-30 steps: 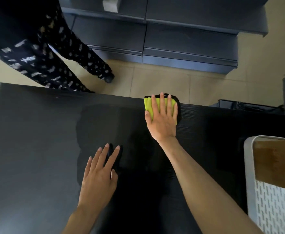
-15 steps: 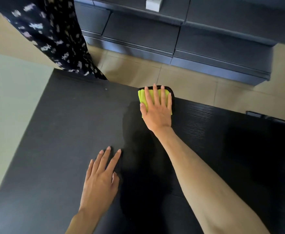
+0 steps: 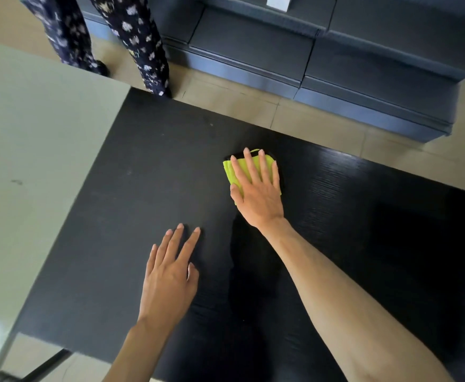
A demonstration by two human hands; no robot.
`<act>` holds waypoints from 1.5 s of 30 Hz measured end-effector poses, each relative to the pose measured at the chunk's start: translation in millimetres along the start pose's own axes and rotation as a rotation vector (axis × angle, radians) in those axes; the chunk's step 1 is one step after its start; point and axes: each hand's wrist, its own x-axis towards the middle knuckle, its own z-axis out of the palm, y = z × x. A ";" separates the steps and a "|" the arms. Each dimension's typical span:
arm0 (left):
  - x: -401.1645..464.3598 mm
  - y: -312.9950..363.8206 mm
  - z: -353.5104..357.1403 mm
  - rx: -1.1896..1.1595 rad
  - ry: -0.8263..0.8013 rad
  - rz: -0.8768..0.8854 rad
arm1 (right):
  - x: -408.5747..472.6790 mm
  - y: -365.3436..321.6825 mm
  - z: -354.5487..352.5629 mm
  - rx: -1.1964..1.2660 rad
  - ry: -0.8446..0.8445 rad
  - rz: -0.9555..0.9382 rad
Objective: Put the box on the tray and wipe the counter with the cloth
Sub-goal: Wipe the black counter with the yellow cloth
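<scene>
Two hands are lying flat on the black counter [image 3: 132, 205] in the head view. Right hand [image 3: 257, 197] is pressing down on the yellow-green cloth [image 3: 232, 172], its fingers [image 3: 250, 166] straight and slightly spread; the cloth is showing past the fingertips and beside the thumb. Left hand [image 3: 168, 277] is resting palm-down nearer the body, fingers extended and holding nothing. Beyond the fingertips, a person's patterned trouser legs [image 3: 132, 37] are standing by dark drawers [image 3: 253, 45].

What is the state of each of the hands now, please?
Left hand: open, flat on the counter, holding nothing.
Right hand: open, straight fingers pressing the cloth down.
</scene>
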 end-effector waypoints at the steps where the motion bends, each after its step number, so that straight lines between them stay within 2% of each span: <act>1: -2.9 -0.8 -0.3 0.000 0.001 0.005 | -9.3 -5.5 1.9 0.007 -0.004 -0.005; 21: -76.5 8.3 13.5 0.000 0.004 0.091 | -192.3 -73.8 29.0 0.379 0.006 -0.164; 38: -191.3 5.6 50.8 -0.018 0.046 0.005 | -321.2 -88.7 48.6 0.529 -0.054 -0.353; 45: -231.3 5.9 54.9 0.012 0.039 0.054 | -360.4 -59.8 44.6 0.448 -0.003 -0.191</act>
